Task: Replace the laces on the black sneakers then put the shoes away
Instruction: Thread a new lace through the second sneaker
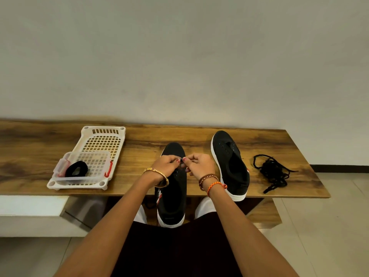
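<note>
Two black sneakers with white soles lie on a wooden table. The nearer sneaker (173, 198) points away from me, its heel past the table's front edge. Over its eyelets my left hand (166, 169) and my right hand (197, 165) pinch the ends of a thin black lace (182, 159), fingertips almost touching. The second sneaker (231, 162) lies to the right with bare eyelets and no lace. A loose tangle of black laces (272, 171) rests further right. A coiled black lace (76, 168) sits in a clear box (99, 163).
A white plastic basket tray (103, 136) stands at the table's left, holding the clear box with red clips. The wooden table (40, 156) backs onto a plain wall. A white ledge (30, 206) lies below left; tiled floor shows at the right.
</note>
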